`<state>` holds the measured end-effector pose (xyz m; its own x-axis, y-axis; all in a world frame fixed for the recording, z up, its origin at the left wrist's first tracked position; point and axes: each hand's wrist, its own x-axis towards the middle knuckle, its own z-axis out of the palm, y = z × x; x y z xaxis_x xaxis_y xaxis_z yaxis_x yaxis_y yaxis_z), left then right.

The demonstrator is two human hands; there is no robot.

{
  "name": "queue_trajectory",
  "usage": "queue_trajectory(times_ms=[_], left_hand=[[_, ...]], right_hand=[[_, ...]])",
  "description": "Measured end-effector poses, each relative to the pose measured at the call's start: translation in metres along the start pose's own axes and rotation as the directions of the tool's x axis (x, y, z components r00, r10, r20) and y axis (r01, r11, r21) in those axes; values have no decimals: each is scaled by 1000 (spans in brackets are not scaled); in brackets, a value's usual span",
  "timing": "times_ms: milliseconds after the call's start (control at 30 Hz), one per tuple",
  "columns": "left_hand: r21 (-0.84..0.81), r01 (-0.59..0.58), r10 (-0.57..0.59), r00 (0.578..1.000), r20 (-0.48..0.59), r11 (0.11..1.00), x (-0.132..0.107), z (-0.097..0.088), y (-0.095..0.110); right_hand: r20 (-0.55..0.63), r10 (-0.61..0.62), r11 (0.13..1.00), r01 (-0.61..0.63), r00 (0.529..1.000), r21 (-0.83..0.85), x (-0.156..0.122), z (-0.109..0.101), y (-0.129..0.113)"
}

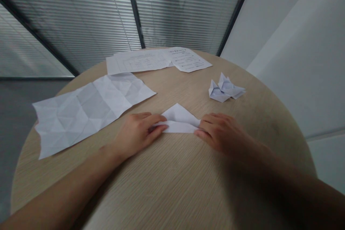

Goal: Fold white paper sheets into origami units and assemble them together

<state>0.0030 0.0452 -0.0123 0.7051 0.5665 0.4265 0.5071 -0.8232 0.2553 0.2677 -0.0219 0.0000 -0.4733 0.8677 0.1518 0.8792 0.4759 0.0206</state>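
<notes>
A folded sheet of white paper (179, 118) lies on the table in front of me, its peak pointing away and a strip turned up along its near edge. My left hand (141, 129) pinches the left end of that strip between thumb and fingers. At the right end, my right hand (219, 131) grips the paper in the same way. The two outer corners are hidden under my fingers. Beyond my right hand sit small folded paper boats (228, 88), touching one another.
A creased, unfolded white sheet (88, 107) spreads over the left of the round wooden table (161, 187), slightly past its edge. Printed papers (140, 61) lie at the far side. Behind stand glass panels with blinds (185, 14) and, to the right, a white wall (302, 54).
</notes>
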Motion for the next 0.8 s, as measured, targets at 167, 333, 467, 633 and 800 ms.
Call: queue_trajectory(times_ms=[167, 333, 467, 633, 800], left_hand=[[85, 73, -72, 997, -11, 994, 0, 5, -5], [192, -76, 68, 997, 47, 978, 4, 4, 0], [131, -254, 218, 946, 240, 958, 6, 5, 7], [139, -277, 231, 932, 280, 951, 4, 7, 8], [187, -213, 165, 956, 241, 959, 4, 5, 13]], right_hand=[[25, 167, 985, -166, 986, -46, 4, 6, 6], [-95, 66, 995, -73, 993, -63, 4, 11, 12], [-129, -321, 947, 322, 938, -15, 4, 16, 4], [-65, -334, 936, 339, 940, 97, -1, 13, 1], [57, -261, 965, 262, 964, -8, -6, 1, 9]])
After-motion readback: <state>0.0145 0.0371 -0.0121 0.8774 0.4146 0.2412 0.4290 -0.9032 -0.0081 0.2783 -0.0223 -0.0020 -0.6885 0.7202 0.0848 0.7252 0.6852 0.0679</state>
